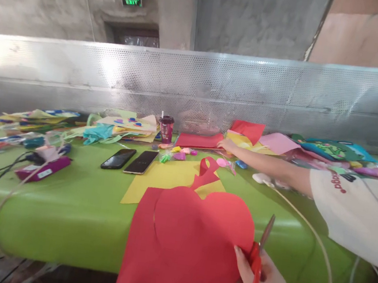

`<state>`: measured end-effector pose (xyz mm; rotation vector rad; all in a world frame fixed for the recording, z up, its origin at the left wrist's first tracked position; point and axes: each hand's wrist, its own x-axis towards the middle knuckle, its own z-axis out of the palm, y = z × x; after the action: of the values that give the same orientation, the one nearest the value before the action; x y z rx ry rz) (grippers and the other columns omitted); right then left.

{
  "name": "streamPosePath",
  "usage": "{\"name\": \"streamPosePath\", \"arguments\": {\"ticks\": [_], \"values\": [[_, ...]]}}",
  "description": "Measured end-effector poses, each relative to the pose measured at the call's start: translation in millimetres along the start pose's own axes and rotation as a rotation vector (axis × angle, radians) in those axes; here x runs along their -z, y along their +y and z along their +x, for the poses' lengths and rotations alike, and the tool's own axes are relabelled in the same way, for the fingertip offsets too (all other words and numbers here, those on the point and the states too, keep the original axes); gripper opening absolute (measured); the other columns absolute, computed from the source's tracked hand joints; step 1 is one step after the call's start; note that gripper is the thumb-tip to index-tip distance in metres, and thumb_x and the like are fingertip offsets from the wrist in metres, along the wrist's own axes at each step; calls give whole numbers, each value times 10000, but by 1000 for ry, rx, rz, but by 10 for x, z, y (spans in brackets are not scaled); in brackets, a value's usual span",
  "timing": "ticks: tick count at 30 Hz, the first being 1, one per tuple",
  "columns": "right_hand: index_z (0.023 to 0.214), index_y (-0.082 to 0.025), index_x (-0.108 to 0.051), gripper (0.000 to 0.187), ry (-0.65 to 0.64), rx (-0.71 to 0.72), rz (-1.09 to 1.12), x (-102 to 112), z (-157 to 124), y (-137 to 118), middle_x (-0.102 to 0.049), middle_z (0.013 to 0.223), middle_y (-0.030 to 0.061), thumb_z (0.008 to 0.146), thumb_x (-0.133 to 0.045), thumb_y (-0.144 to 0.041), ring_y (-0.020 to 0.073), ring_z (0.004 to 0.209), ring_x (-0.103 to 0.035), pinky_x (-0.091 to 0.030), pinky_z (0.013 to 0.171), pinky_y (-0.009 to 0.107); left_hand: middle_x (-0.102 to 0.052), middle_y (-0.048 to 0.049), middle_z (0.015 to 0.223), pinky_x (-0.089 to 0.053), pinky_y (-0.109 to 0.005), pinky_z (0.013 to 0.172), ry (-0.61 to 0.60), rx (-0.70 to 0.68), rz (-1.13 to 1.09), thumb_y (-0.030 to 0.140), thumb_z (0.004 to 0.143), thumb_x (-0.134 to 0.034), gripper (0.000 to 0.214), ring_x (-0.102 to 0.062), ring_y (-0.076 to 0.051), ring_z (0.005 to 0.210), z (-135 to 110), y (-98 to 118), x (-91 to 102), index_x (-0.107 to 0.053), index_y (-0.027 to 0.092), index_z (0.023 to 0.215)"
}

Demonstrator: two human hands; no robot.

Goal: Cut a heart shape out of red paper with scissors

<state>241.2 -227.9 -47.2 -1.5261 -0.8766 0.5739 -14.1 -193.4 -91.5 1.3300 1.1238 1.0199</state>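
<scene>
My right hand (271, 282) is closed at the lower right, its thumb pressed on a sheet of red paper (188, 249). Red-handled scissors (253, 277) are held in the same hand, blades pointing up and away from the sheet. Rounded heart-like lobes form the sheet's top edge, and a curved slit runs down its left part. Behind it, a curled red paper scrap (207, 172) lies on a yellow sheet (159, 177). My left hand is not in view.
Another person's arm (270, 167) reaches in from the right to red paper (199, 140). Two phones (118, 159), a lidded cup (165, 130), a purple power strip (42, 168) and a white cable (307, 223) are on the green table (93, 222). A perforated metal barrier (148, 77) stands behind.
</scene>
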Motion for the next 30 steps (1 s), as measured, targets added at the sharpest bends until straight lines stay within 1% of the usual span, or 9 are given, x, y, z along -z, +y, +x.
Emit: {"name": "streamPosePath", "arguments": {"ticks": [3, 7, 8, 10, 12, 16, 19, 24, 30], "values": [[730, -184, -636, 292, -75, 103, 23, 34, 129, -132, -664, 668, 29, 645, -666, -462, 183, 631, -594, -477, 581, 227, -697, -40, 989, -523, -450, 688, 52, -110, 131, 587, 662, -640, 521, -639, -327, 930, 97, 388, 207, -597, 363, 1130], [807, -171, -645, 289, -131, 247, 103, -37, 507, -387, -681, 772, 53, 686, -660, -433, 199, 713, -606, -485, 640, 267, -442, -77, 1378, -389, -449, 991, 168, -278, 151, 408, 631, -747, 860, -459, -295, 1213, 476, 965, 160, -324, 311, 1373], [807, -170, -643, 276, -121, 283, 130, -80, 623, -465, -682, 796, 55, 698, -657, -422, 198, 734, -607, -483, 664, 275, -461, -108, 1358, -401, -454, 980, 134, -312, 106, 388, 627, -753, 862, -466, -305, 1204, 618, 1094, 115, -335, 263, 1370], [797, -170, -636, 255, -111, 366, 172, -182, 861, -617, -676, 807, 48, 695, -666, -403, 190, 744, -598, -472, 685, 280, -539, -127, 1278, -449, -433, 935, -160, -285, -45, 387, 721, -688, 638, -528, -302, 1138, 924, 1302, 29, -465, 194, 1287], [761, -176, -615, 245, -98, 429, 186, -280, 1087, -739, -657, 772, 26, 681, -676, -400, 170, 719, -576, -455, 687, 274, -608, -124, 1186, -501, -411, 867, -273, -244, -126, 385, 743, -673, 466, -587, -294, 1055, 1218, 1425, -31, -592, 158, 1141], [689, -186, -544, 288, -45, 459, 200, -382, 1401, -828, -567, 608, -20, 706, -627, -461, 126, 580, -505, -419, 595, 251, -646, -126, 1119, -532, -389, 816, -278, -295, -201, 296, 714, -716, 397, -630, -278, 974, 1672, 1462, -89, -635, 123, 1062], [675, -182, -522, 330, -26, 423, 181, -367, 1466, -767, -526, 529, -19, 731, -577, -503, 123, 485, -467, -378, 492, 250, -677, -129, 1041, -555, -351, 757, -221, -326, -268, 268, 701, -727, 368, -662, -253, 888, 1877, 1410, -107, -645, 103, 1019], [646, -188, -479, 341, -25, 372, 157, -323, 1417, -617, -474, 482, -28, 730, -577, -504, 129, 448, -459, -392, 464, 258, -700, -129, 949, -581, -309, 662, -154, -345, -370, 231, 704, -725, 327, -682, -222, 779, 1992, 1352, -71, -648, 91, 989], [625, -200, -456, 336, -104, 366, 128, -368, 1391, -601, -369, 462, -75, 681, -597, -500, 117, 442, -422, -416, 456, 259, -710, -113, 857, -584, -273, 578, -84, -383, -447, 209, 692, -729, 282, -680, -195, 668, 2027, 1366, 15, -656, 89, 936]]}}
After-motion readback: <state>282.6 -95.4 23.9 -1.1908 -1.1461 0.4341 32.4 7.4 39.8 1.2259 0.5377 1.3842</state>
